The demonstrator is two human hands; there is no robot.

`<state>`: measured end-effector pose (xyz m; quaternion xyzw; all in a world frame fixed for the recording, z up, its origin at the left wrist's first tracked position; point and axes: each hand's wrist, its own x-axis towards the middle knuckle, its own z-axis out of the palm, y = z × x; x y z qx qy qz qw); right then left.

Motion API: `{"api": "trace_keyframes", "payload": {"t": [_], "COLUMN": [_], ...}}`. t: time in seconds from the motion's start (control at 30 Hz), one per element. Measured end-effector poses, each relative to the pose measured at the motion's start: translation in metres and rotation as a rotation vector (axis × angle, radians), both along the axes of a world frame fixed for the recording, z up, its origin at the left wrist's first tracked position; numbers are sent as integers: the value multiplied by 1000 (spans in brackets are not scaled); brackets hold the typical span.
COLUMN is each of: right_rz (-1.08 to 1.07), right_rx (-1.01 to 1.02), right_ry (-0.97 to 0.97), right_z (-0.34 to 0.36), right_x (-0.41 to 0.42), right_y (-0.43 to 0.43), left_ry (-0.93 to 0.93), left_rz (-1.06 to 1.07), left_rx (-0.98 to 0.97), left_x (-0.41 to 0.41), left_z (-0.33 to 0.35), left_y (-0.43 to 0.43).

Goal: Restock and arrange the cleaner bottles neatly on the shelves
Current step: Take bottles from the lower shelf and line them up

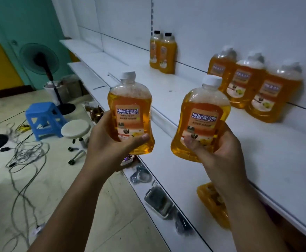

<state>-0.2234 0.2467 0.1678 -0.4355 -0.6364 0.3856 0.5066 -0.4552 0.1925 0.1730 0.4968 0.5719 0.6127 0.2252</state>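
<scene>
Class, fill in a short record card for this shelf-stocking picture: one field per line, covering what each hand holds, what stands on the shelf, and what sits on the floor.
left hand: holds an orange cleaner bottle with a white flip cap, upright
right hand: holds an orange cleaner bottle with a white round cap, tilted slightly
white shelf: three wide orange bottles in a row at the back wall; two slim black-capped orange bottles further along
lower shelf: one orange bottle lying flat
floor: blue plastic stool, round white swivel stool, loose cables

Bare forearms, no sleeves; left grip [110, 140], right grip [219, 151] ungloved.
</scene>
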Motion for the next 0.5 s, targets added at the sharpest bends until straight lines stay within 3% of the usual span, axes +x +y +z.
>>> {"api": "trace_keyframes", "payload": {"t": [0.27, 0.5], "right_rz": [-290, -625], "right_rx": [28, 84], "right_ry": [78, 4], "right_z": [13, 34], "right_x": [-57, -70], "right_y": [62, 95], "left_ry": [27, 157], "left_rz": [-330, -644], "left_rx": [2, -20], "left_x": [-63, -62], "left_z": [9, 34], "left_y": [135, 238]}}
